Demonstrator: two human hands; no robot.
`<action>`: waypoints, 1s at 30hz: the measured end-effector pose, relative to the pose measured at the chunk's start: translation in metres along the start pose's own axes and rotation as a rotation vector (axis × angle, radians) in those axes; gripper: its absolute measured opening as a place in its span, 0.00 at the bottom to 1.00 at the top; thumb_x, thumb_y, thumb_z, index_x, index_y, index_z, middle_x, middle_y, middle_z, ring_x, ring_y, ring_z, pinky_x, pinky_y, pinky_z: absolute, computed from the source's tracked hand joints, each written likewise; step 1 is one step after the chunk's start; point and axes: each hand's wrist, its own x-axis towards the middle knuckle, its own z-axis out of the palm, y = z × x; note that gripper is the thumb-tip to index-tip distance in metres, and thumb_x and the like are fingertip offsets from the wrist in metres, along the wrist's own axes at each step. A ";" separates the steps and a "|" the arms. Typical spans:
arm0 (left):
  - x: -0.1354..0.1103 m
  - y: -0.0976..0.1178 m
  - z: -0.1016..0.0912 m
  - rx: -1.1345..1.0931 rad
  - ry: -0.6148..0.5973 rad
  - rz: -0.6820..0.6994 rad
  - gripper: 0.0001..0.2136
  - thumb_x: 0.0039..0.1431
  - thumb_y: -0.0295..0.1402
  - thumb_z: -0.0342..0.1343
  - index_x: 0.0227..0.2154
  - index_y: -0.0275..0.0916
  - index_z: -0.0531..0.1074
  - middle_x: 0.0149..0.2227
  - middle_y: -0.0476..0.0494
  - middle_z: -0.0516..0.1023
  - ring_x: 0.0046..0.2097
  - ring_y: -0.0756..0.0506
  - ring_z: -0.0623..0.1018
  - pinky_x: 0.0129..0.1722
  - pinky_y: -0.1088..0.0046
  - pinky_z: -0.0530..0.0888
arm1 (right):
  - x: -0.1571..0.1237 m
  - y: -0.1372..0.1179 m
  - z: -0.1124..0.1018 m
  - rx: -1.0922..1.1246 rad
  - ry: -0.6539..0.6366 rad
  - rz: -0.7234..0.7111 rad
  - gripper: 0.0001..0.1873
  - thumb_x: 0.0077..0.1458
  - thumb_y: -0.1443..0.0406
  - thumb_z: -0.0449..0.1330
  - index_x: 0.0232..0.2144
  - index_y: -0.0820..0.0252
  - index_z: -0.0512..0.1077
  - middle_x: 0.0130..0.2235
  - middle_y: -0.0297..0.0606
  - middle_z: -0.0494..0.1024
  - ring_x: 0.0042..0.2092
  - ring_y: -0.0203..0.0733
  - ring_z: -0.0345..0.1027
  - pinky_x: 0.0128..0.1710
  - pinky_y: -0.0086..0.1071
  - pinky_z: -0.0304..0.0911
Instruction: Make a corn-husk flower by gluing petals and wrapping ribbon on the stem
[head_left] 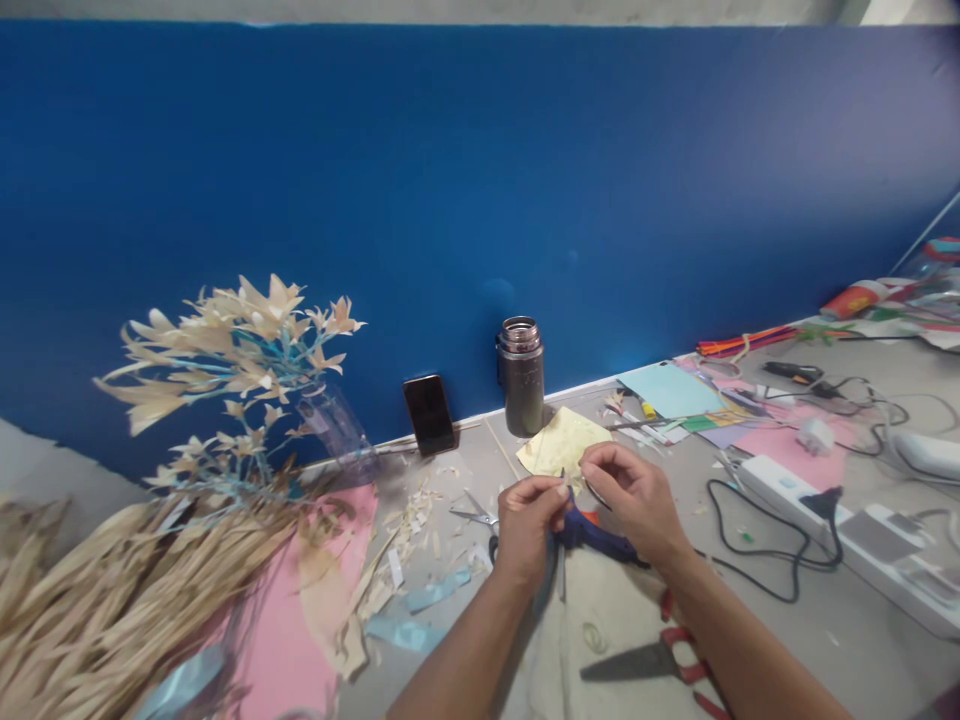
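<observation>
My left hand is closed in a pinch, thumb against the fingers, around something too small to name. Close beside it, my right hand also pinches, its fingertips turned toward the left hand; whatever it holds is hidden. A dark blue tool that looks like a glue gun lies just below and between the hands. Behind the fingertips is a crumpled pale yellow sheet. Scissors with red handles lie under my right forearm, and a smaller pair of scissors is left of my left hand.
A dark open flask and a phone stand against the blue partition. At left are pale husk flowers in a clear vase, dried husks and pink paper. A power strip with cables lies right.
</observation>
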 end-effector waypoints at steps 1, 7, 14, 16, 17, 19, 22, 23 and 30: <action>0.000 0.000 0.000 -0.004 -0.002 -0.002 0.09 0.42 0.35 0.69 0.24 0.35 0.80 0.20 0.47 0.75 0.21 0.53 0.66 0.24 0.74 0.60 | 0.000 0.000 0.000 -0.003 -0.001 0.015 0.08 0.58 0.61 0.62 0.28 0.58 0.72 0.30 0.34 0.75 0.31 0.39 0.67 0.32 0.31 0.63; 0.000 0.002 0.000 -0.041 -0.011 -0.022 0.10 0.41 0.36 0.70 0.25 0.34 0.79 0.20 0.48 0.74 0.21 0.54 0.65 0.24 0.75 0.59 | -0.001 -0.001 0.001 -0.019 -0.012 0.064 0.09 0.57 0.60 0.62 0.29 0.58 0.73 0.28 0.33 0.74 0.30 0.38 0.67 0.31 0.30 0.63; 0.000 0.002 0.000 -0.071 0.030 -0.040 0.09 0.39 0.33 0.70 0.24 0.34 0.79 0.19 0.48 0.73 0.21 0.54 0.66 0.24 0.75 0.59 | -0.001 -0.001 0.001 -0.033 -0.053 0.087 0.10 0.58 0.58 0.61 0.31 0.58 0.74 0.29 0.34 0.76 0.30 0.39 0.67 0.31 0.30 0.63; 0.000 0.002 0.001 -0.073 0.037 -0.047 0.08 0.38 0.32 0.70 0.23 0.34 0.79 0.18 0.48 0.73 0.21 0.54 0.66 0.23 0.76 0.59 | -0.002 0.000 0.001 -0.045 -0.064 0.093 0.11 0.58 0.58 0.61 0.29 0.58 0.73 0.27 0.33 0.74 0.29 0.39 0.65 0.30 0.30 0.61; 0.000 0.002 0.001 -0.075 0.040 -0.049 0.08 0.38 0.32 0.70 0.22 0.34 0.79 0.18 0.48 0.73 0.21 0.54 0.66 0.23 0.76 0.59 | -0.002 0.001 0.001 -0.051 -0.065 0.097 0.11 0.58 0.58 0.61 0.27 0.58 0.73 0.26 0.33 0.74 0.28 0.39 0.65 0.29 0.30 0.60; 0.000 0.002 0.002 -0.079 0.045 -0.049 0.08 0.37 0.32 0.70 0.22 0.34 0.79 0.18 0.48 0.73 0.20 0.54 0.66 0.23 0.76 0.59 | -0.002 0.002 0.002 -0.059 -0.056 0.107 0.12 0.58 0.58 0.61 0.25 0.58 0.72 0.25 0.32 0.73 0.28 0.38 0.63 0.28 0.31 0.59; 0.000 0.001 0.003 -0.089 0.049 -0.044 0.09 0.38 0.32 0.70 0.22 0.34 0.79 0.18 0.49 0.73 0.20 0.54 0.65 0.23 0.76 0.58 | -0.002 0.002 0.003 -0.054 -0.040 0.122 0.12 0.57 0.58 0.61 0.25 0.58 0.72 0.24 0.32 0.72 0.27 0.38 0.63 0.28 0.31 0.58; 0.000 0.001 0.003 -0.093 0.050 -0.043 0.09 0.38 0.32 0.70 0.22 0.34 0.79 0.18 0.49 0.72 0.20 0.54 0.65 0.23 0.76 0.58 | -0.002 0.002 0.003 -0.050 -0.035 0.128 0.13 0.57 0.58 0.62 0.25 0.58 0.72 0.24 0.32 0.72 0.27 0.38 0.63 0.28 0.31 0.58; 0.000 -0.002 0.003 -0.106 0.056 -0.039 0.11 0.37 0.35 0.71 0.25 0.35 0.79 0.19 0.50 0.73 0.19 0.55 0.64 0.22 0.76 0.58 | -0.001 0.001 0.008 -0.008 -0.004 0.190 0.16 0.55 0.55 0.63 0.21 0.58 0.69 0.21 0.30 0.70 0.24 0.36 0.59 0.24 0.30 0.56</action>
